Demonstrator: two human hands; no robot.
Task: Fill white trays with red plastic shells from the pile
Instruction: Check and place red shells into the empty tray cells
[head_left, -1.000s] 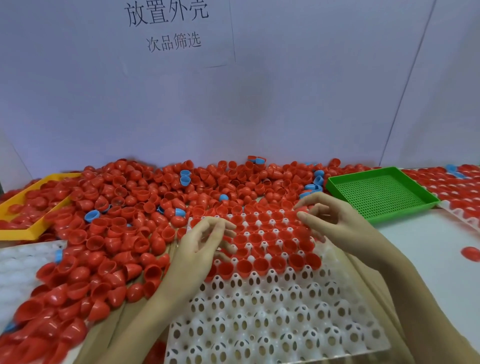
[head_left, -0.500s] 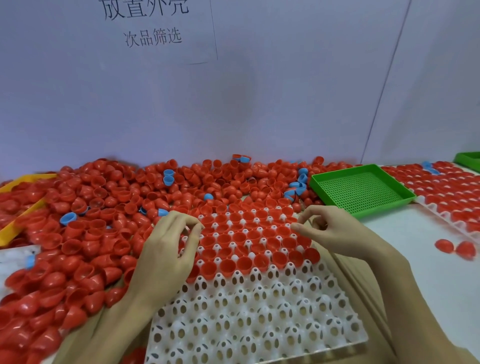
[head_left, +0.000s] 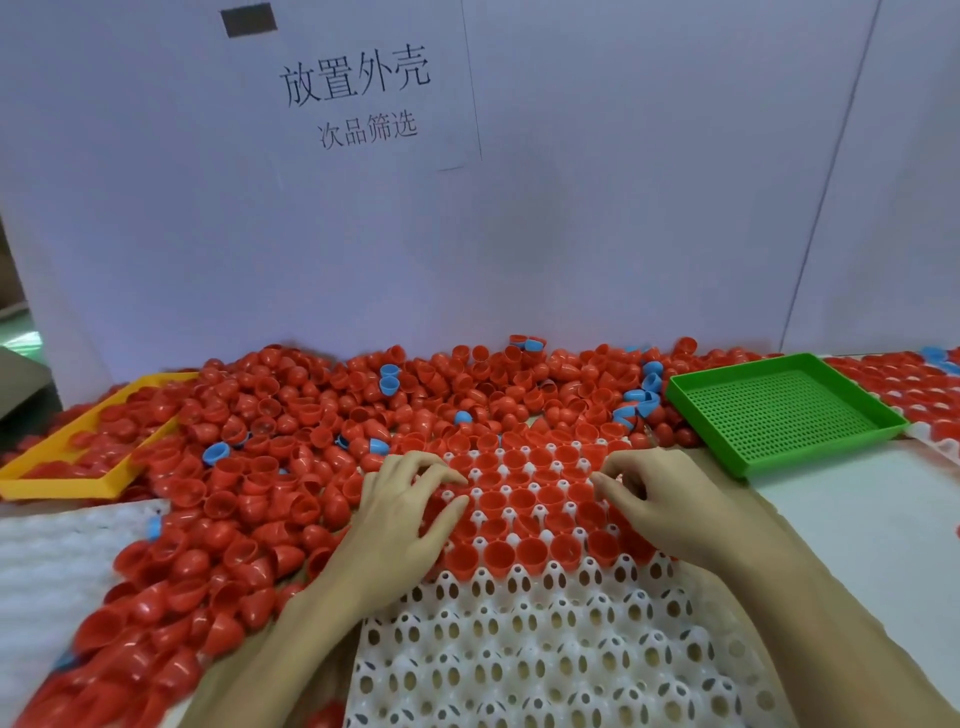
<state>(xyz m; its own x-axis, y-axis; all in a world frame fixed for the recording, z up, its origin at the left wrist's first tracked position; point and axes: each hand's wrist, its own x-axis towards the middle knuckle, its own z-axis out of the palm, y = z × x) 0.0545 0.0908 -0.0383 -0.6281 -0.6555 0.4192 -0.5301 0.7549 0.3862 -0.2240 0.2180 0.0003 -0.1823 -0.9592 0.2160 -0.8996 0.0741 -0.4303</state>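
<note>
Our two hands work over the half-filled white tray (head_left: 545, 649).

We rest our left hand (head_left: 400, 525) on the tray's left edge, fingers (head_left: 441, 475) loosely curled over seated red shells (head_left: 519, 519); whether they grasp one, we cannot tell. Our right hand (head_left: 670, 504) sits at the tray's right side, its fingers bent onto the shells there, grasp likewise unclear. The far rows hold shells, the near rows stand bare. The pile (head_left: 311, 441) of red shells, dotted with blue caps (head_left: 388, 378), spreads left and behind. A yellow tray (head_left: 57, 486) lies far left, a green tray (head_left: 779, 415) right, on the worktop (head_left: 857, 519).
</note>
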